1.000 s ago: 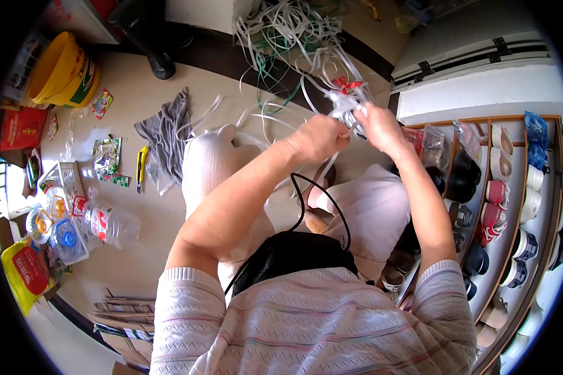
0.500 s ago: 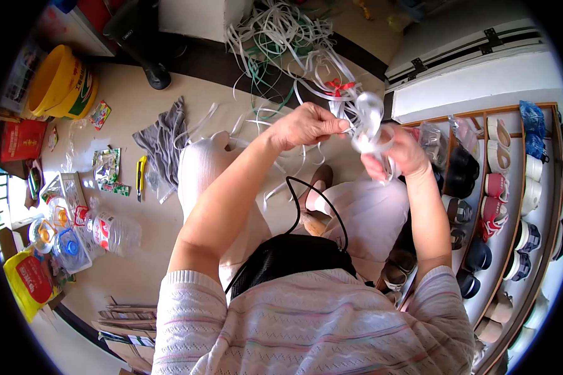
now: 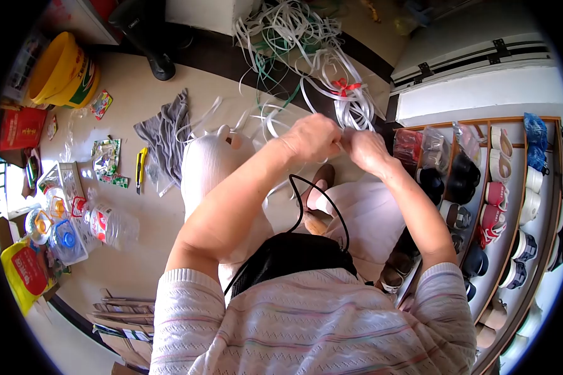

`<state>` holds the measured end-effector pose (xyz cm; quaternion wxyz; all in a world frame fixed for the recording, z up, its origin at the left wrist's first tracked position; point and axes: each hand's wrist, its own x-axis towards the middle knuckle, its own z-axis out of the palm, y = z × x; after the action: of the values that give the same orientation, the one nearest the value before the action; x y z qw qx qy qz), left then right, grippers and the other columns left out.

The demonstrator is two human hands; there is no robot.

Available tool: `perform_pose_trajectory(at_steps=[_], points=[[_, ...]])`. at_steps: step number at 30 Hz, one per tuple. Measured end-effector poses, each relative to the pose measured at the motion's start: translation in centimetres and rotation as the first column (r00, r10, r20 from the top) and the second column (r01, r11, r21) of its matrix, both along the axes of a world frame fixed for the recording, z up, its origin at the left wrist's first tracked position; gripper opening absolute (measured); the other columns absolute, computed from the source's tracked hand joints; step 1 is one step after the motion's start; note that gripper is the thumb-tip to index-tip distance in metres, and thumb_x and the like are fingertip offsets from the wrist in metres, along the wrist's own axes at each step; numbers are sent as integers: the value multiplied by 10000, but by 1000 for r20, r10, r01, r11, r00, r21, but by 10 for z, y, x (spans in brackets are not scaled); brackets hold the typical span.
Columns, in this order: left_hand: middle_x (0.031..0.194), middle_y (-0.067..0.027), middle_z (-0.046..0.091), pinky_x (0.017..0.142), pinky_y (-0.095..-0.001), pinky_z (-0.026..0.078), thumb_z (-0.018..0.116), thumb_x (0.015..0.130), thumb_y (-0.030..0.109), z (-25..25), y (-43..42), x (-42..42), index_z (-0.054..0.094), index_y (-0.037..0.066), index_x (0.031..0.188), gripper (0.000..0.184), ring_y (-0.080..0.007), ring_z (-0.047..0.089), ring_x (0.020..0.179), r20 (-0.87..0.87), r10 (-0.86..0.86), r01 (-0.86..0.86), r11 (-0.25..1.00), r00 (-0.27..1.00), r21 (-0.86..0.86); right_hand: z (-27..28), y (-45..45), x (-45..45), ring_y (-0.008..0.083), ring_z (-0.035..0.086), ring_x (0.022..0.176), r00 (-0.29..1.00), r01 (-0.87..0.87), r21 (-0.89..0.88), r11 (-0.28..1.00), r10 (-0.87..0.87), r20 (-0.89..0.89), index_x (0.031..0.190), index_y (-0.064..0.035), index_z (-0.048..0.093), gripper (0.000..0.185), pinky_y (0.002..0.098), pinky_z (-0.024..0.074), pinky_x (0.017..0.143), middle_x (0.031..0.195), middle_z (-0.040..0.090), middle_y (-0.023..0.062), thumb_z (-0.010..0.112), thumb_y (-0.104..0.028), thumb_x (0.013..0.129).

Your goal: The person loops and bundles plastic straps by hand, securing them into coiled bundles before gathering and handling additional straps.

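Note:
My left hand (image 3: 314, 139) is closed, knuckles up, in front of my body. Close against it, my right hand (image 3: 366, 150) is closed too, its fingers curled inward. Beyond my right hand, white plastic strapping (image 3: 356, 114) in a looped bundle rises from the fingers. The parts of the strap inside both hands are mostly hidden. A red ribbon bow (image 3: 344, 87) lies on the strapping just past the hands. Further off, a tangled heap of white and green straps (image 3: 288, 34) spreads over the floor, with loose strands running toward my left hand.
At right stands a shoe rack (image 3: 491, 250) full of shoes. On the left floor lie a grey cloth (image 3: 164, 134), a yellow box cutter (image 3: 141, 170) and plastic bottles (image 3: 109, 226). A yellow bucket (image 3: 65, 72) and a black boot (image 3: 147, 40) stand farther back.
My right hand has come down and left, now meeting my left hand. My left hand has moved slightly right and down. The white loops in the right hand have dropped from view in front of it.

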<state>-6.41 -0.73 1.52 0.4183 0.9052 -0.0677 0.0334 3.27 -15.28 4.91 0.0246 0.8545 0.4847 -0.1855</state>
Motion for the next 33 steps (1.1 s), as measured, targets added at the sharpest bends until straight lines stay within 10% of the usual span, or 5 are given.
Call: perform_pose_trajectory(at_steps=[7, 10, 21, 27, 33], points=[[596, -34, 583, 517, -285, 443, 666, 758, 189, 24, 21, 2, 625, 10, 683, 199, -152, 556, 542, -383, -236, 57, 905, 893, -422, 29, -20, -19, 285, 581, 591, 810, -166, 55, 985, 168, -562, 871, 2, 567, 161, 351, 445, 546, 681, 595, 162, 530, -153, 852], [601, 8, 565, 488, -245, 429, 648, 799, 166, 25, 19, 3, 623, 18, 711, 174, -85, 529, 552, -318, -265, -52, 690, 911, -722, 56, -22, -17, 42, 522, 581, 378, 338, 23, 941, -113, -919, 877, -29, 613, 109, 190, 411, 517, 650, 564, -3, 545, -113, 865], [665, -91, 575, 606, -319, 469, 556, 824, 231, 3, -16, 6, 585, 93, 1046, 263, -193, 584, 643, -224, -2, -100, 891, 975, -444, 37, -4, 17, 64, 516, 491, 734, 630, 357, 689, -380, -563, 706, -19, 576, 248, 195, 393, 442, 569, 548, 13, 551, -203, 870], [736, -98, 604, 667, -377, 483, 579, 766, 193, -10, -14, 5, 630, 110, 888, 156, -293, 598, 743, -3, 184, -183, 981, 983, 65, -4, 7, 18, 363, 593, 675, 973, 123, 83, 989, -137, 187, 805, -51, 561, 235, 460, 462, 600, 700, 615, 158, 526, -283, 824], [665, -66, 601, 620, -323, 467, 705, 655, 178, 7, 13, 4, 658, 66, 788, 180, -183, 590, 642, -89, -35, 9, 962, 995, -272, 3, -7, -13, 297, 603, 624, 945, -167, 90, 982, 185, -270, 792, -3, 608, 189, 385, 475, 592, 642, 604, 154, 534, -177, 804]])
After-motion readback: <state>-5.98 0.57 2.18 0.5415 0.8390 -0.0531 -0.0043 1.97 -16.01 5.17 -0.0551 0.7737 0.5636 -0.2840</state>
